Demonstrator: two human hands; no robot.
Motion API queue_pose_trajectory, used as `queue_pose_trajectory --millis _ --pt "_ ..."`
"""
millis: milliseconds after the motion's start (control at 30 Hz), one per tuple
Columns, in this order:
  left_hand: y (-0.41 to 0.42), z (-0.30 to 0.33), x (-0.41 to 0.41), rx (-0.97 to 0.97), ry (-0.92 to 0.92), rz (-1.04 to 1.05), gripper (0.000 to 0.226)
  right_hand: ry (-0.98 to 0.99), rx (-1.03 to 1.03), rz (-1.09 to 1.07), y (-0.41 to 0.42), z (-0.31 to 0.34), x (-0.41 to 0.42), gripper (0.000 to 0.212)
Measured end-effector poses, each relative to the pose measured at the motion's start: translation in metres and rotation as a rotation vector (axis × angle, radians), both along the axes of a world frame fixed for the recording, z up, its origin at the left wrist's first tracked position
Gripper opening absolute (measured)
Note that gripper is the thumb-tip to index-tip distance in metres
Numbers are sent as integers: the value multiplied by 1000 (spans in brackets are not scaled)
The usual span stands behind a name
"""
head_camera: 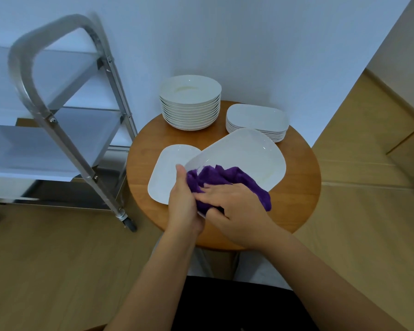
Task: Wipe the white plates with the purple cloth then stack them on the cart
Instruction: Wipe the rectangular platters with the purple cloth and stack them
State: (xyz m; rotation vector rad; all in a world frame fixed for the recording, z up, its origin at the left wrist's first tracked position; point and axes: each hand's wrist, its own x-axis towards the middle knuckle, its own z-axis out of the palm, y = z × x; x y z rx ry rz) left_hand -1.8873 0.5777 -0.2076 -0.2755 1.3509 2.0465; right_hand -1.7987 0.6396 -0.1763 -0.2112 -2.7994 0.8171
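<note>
While the purple cloth (pixel 227 185) is pressed on the near edge of a tilted white plate (pixel 239 158) at table (pixel 296 204) centre, wiping looks barely begun: cart (pixel 65 130) shelves at 9 o'clock show no plates, two stacks (pixel 190 103) (pixel 257 121) wait at 12 and 1 o'clock. Left hand (pixel 184 201) grips the plate's near-left rim, fingers hidden beneath, thumb on top; right hand (pixel 234 211) lies flattish on the cloth, fingers (pixel 208 194) stretched over it, thumb tucked under. Another plate (pixel 167 175) lies flat at 9 o'clock.
</note>
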Motion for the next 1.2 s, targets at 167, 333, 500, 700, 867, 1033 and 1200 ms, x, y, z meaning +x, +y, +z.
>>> queue_pose_trajectory --millis 167,333,500,700,867,1033,1200 --pt "-4 1 -2 3 11 -14 32 -12 5 66 18 -2 24 34" --pt "-7 6 -8 11 95 -123 26 62 51 83 34 1 34 27" --pt "-20 8 -21 -53 190 -150 33 139 2 -51 56 -4 44 38" --pt "-26 9 -23 -73 230 -170 36 318 230 -158 65 -24 46 30" --pt "-21 10 -17 -135 323 -140 20 453 -212 -614 60 -5 26 35" --pt "-13 20 -14 -192 451 -224 41 406 -491 -445 0 23 -12 55" --pt "-27 22 -17 -88 548 -383 52 -273 75 61 5 25 -28 103"
